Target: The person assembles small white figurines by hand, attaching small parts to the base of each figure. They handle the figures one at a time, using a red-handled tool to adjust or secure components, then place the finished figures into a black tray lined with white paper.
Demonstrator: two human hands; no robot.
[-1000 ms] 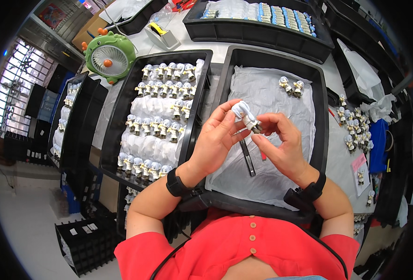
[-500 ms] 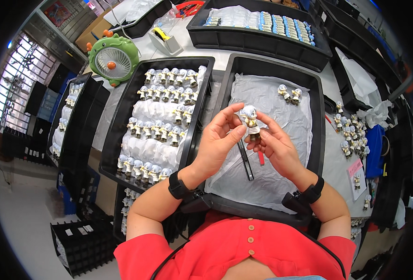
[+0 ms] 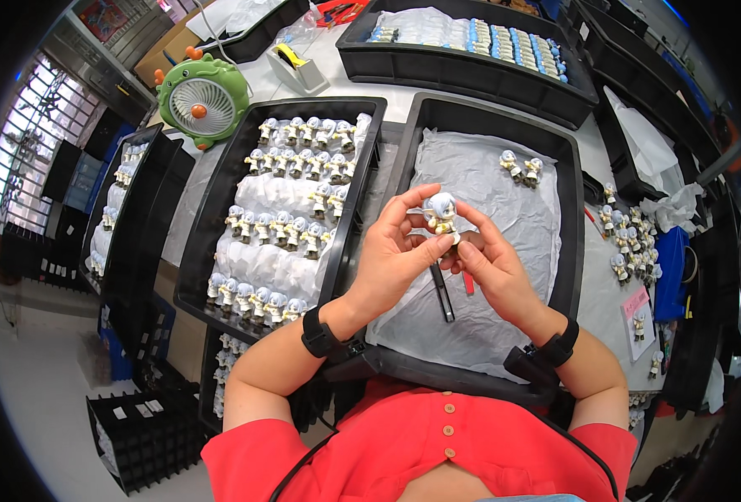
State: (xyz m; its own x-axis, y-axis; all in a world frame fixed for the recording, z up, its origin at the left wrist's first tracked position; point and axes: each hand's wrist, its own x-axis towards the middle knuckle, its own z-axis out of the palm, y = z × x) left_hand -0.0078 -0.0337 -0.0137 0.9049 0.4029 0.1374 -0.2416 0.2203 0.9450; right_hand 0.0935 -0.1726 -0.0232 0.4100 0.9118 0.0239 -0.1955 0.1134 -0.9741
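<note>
A small figurine (image 3: 442, 214) with pale hair and a white and gold outfit is held up between my two hands. My left hand (image 3: 399, 249) pinches it from the left, thumb at its lower part. From the right, the fingers of my right hand (image 3: 489, 266) close on it, covering most of its base. Beneath them lies the paper-lined black tray (image 3: 569, 259). On its white paper rest a black pen-like tool (image 3: 443, 294) and a red tool (image 3: 469, 283), partly hidden by my right hand. Two similar figurines (image 3: 521, 169) stand at that tray's far right.
On the left, a black tray (image 3: 188, 280) holds rows of figurines on white paper. Loose figurines (image 3: 630, 238) cluster at the right beside a blue bin (image 3: 673, 272). Behind stand a green fan (image 3: 203, 102), a tape dispenser (image 3: 299, 71) and another filled tray (image 3: 462, 71).
The figurine has turned and tilted between my fingers, and its lower part is now more covered. My left thumb has shifted to the right, nearer my right thumb.
</note>
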